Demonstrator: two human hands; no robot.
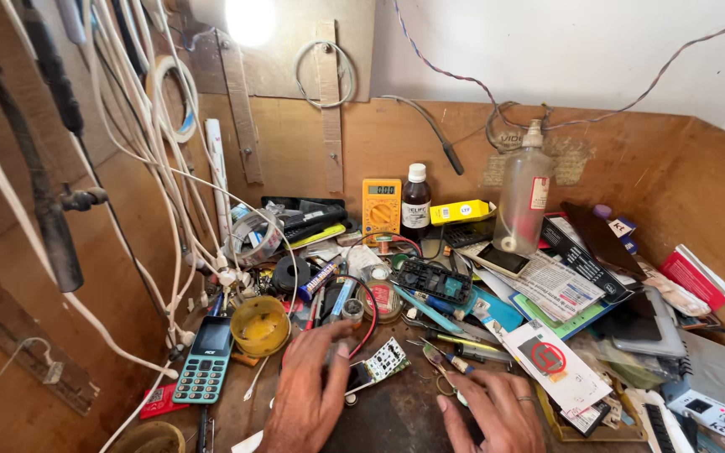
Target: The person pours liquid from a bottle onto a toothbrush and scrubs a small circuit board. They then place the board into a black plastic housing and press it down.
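A small circuit board (382,361) is seen just right of the left hand (308,390), fingers resting on it. Its long axis runs up-right. The right hand (492,411) lies flat, released, farther off.

On a crowded worktop (396,419), the left hand (308,390) rests just left of a small circuit board (383,361), the right hand (497,411) to its right. A keypad phone (205,359) lies left of the left hand, a round dish (259,325) behind it. A multimeter (381,207), a dark bottle (415,204) and a spray bottle (524,189) stand along the back wall, left to right.
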